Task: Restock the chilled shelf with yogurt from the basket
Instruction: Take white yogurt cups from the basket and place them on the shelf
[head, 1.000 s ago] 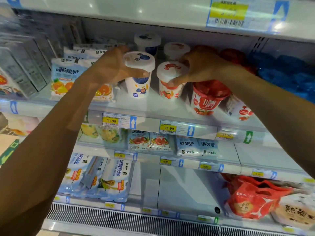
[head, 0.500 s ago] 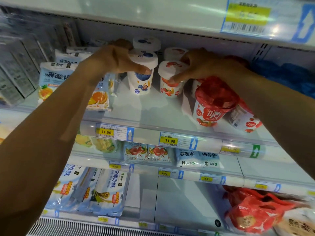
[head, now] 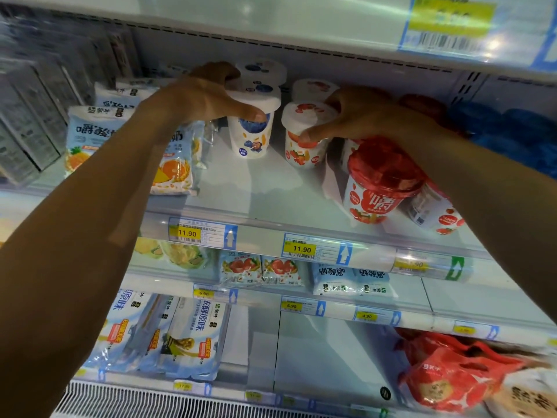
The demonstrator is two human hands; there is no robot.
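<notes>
left hand (head: 208, 98) fingers curl round blueberry cup (head: 251, 137) lid, right hand (head: 355, 119) round strawberry cup (head: 304, 140); right wrist seems (blurry) against tilted red tub (head: 379, 182), pulling back could topple it.

we see through one head-worn camera (wide-angle, so the edges bow), facing forward and slightly down into the chilled shelf (head: 265, 191) from close up. the left hand (head: 199, 98) and right hand (head: 361, 122) sit in the upper middle of the frame.

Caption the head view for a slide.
Left hand grips a blueberry yogurt cup, right hand a strawberry yogurt cup, both upright on the chilled shelf.
</notes>
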